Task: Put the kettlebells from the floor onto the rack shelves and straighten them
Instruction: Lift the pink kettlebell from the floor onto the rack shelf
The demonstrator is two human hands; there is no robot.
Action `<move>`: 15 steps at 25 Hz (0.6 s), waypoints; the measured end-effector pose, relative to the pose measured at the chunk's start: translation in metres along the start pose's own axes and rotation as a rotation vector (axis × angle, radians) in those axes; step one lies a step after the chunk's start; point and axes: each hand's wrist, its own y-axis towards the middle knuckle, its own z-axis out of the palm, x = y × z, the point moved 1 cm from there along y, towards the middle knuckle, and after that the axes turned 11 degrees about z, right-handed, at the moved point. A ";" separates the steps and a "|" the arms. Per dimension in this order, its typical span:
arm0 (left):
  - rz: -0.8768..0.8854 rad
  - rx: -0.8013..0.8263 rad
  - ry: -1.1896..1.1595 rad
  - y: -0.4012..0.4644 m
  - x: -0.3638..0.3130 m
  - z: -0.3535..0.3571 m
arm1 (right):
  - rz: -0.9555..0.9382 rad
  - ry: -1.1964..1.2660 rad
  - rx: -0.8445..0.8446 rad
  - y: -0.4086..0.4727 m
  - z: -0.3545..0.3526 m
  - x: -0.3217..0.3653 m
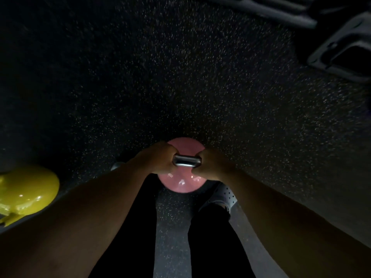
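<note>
A pink kettlebell [181, 183] with a steel handle sits low in the middle of the view, between my legs. My left hand [158, 160] grips the left end of the handle and my right hand [212, 164] grips the right end. The bare steel middle of the handle shows between my fists. I cannot tell whether the pink kettlebell touches the floor. A yellow kettlebell [26, 194] rests on the floor at the far left, partly cut off by the frame edge.
Dark speckled rubber floor [180, 77] fills most of the view. A black metal frame foot with a base plate [341, 51] stands at the top right. My white shoe [225, 194] is just right of the pink kettlebell.
</note>
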 end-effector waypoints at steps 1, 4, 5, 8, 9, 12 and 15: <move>0.008 -0.025 0.000 -0.003 -0.011 -0.014 | -0.009 0.010 -0.022 -0.008 -0.016 0.001; 0.048 -0.126 0.039 -0.004 -0.053 -0.070 | -0.026 0.050 -0.132 -0.034 -0.075 0.006; 0.053 -0.160 0.073 -0.002 -0.068 -0.093 | -0.019 0.065 -0.179 -0.041 -0.098 0.009; 0.095 -0.247 0.139 0.004 -0.107 -0.163 | -0.070 0.075 -0.315 -0.059 -0.172 0.021; 0.115 -0.277 0.157 0.005 -0.121 -0.188 | -0.122 0.050 -0.373 -0.064 -0.201 0.027; 0.156 -0.402 0.189 0.015 -0.148 -0.271 | -0.229 -0.036 -0.533 -0.070 -0.291 0.054; 0.197 -0.481 0.211 0.032 -0.159 -0.356 | -0.273 -0.084 -0.676 -0.065 -0.374 0.086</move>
